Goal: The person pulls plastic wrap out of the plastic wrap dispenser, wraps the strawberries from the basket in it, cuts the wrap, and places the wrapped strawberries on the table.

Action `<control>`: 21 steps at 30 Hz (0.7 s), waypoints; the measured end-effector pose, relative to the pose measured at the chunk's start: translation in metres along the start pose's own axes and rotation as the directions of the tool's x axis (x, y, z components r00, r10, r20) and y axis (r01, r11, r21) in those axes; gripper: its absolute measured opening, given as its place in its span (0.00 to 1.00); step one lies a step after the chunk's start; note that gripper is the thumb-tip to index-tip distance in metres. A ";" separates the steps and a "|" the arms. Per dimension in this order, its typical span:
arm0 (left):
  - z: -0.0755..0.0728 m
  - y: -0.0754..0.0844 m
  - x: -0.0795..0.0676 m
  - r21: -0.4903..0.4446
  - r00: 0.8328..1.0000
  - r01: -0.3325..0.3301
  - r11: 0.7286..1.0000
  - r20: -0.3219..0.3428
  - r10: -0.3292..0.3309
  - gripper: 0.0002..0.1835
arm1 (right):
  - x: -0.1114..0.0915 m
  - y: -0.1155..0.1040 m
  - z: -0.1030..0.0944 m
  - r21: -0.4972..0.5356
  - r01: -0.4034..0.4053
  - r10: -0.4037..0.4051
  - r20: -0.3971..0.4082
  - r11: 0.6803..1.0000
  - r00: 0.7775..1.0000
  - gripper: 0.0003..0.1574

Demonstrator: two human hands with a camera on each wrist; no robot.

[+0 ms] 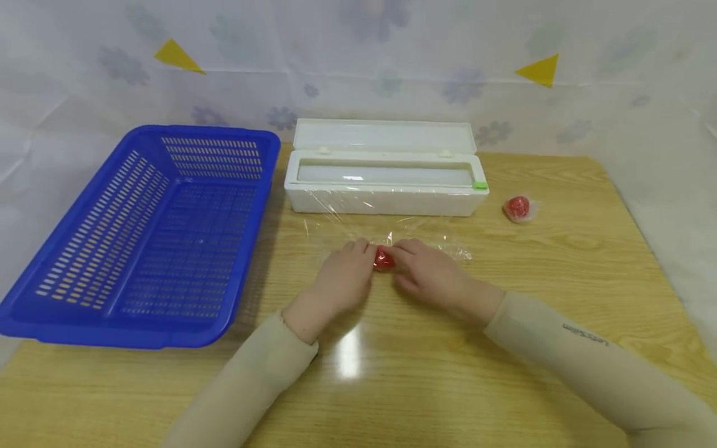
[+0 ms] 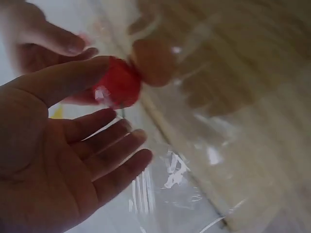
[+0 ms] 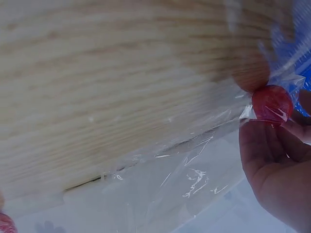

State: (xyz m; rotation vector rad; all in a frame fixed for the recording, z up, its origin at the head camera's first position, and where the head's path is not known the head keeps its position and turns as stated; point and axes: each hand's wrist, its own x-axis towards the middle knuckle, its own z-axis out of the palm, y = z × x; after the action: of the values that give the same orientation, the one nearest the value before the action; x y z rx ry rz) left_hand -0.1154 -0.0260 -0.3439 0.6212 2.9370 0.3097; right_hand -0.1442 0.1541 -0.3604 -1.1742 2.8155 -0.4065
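Observation:
A small red ball (image 1: 383,258) lies between my two hands at the table's middle, with clear cling film (image 2: 175,179) over and around it. My left hand (image 1: 346,274) holds it from the left; in the left wrist view its thumb (image 2: 73,80) presses the ball and the other fingers spread just beneath. From the right, my right hand (image 1: 431,274) holds the ball too, fingertips right at its side. The film stretches back to the white cling film dispenser (image 1: 386,202), whose lid (image 1: 383,135) stands raised, showing the roll (image 1: 386,174) inside.
A blue slotted basket (image 1: 241,261) stands at the left. Another red ball wrapped in film (image 1: 518,208) sits right of the dispenser. A green slider (image 1: 480,185) is at the dispenser's right end. A flower-patterned cloth (image 1: 370,81) hangs behind the wooden table (image 1: 560,261).

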 end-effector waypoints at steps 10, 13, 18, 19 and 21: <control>0.003 -0.010 0.013 0.021 0.998 0.065 0.998 0.015 -0.065 0.12 | 0.013 -0.001 0.009 0.009 -0.111 0.110 0.028 0.994 0.993 0.32; 0.002 -0.012 0.015 0.028 0.997 0.076 0.997 0.005 -0.076 0.09 | 0.016 -0.002 0.010 0.012 -0.121 0.121 0.002 0.993 0.993 0.26; -0.002 -0.012 0.018 0.049 0.997 0.080 0.996 0.015 -0.081 0.07 | 0.017 -0.003 0.008 0.016 -0.123 0.123 -0.021 0.992 0.992 0.22; -0.002 -0.013 0.018 0.044 0.996 0.084 0.995 0.019 -0.085 0.07 | 0.017 -0.002 0.007 0.015 -0.118 0.118 -0.021 0.993 0.993 0.22; -0.003 -0.014 0.019 0.018 0.995 0.097 0.995 0.024 -0.097 0.07 | 0.018 -0.002 0.006 0.017 -0.113 0.113 -0.013 0.993 0.993 0.22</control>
State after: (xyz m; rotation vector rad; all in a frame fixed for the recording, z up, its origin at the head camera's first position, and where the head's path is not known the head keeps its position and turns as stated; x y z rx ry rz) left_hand -0.1384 -0.0308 -0.3460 0.4789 2.9366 0.2654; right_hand -0.1541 0.1389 -0.3650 -1.0062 2.8675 -0.4305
